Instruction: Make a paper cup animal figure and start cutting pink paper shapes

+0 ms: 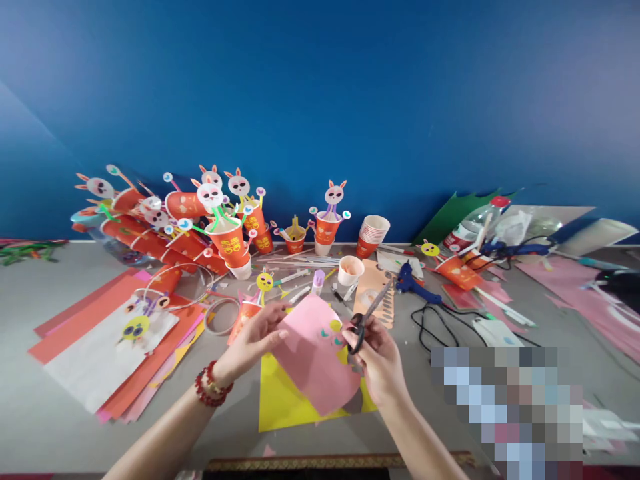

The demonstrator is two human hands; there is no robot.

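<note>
My right hand (384, 357) holds a pair of scissors (373, 307) by the black handles, blades pointing up and away. Its fingertips are beside small teal and yellow paper pieces (331, 332) on a pink paper sheet (313, 370). The pink sheet lies over a yellow sheet (280, 407). My left hand (260, 333), with red bead bracelets at the wrist, is at the pink sheet's left edge, thumb and fingers apart. Just behind it stands a red paper cup with a yellow bunny face (265, 281). Ahead are a glue stick (318, 281) and a white cup (351, 271).
Decorated bunny cups (227, 241) crowd the back left; a cup stack (373, 235) stands by the wall. Colored paper sheets (100, 363) lie left, near a tape roll (223, 316). Right are a blue glue gun (417, 283), its black cable, and a plastic bottle (475, 223).
</note>
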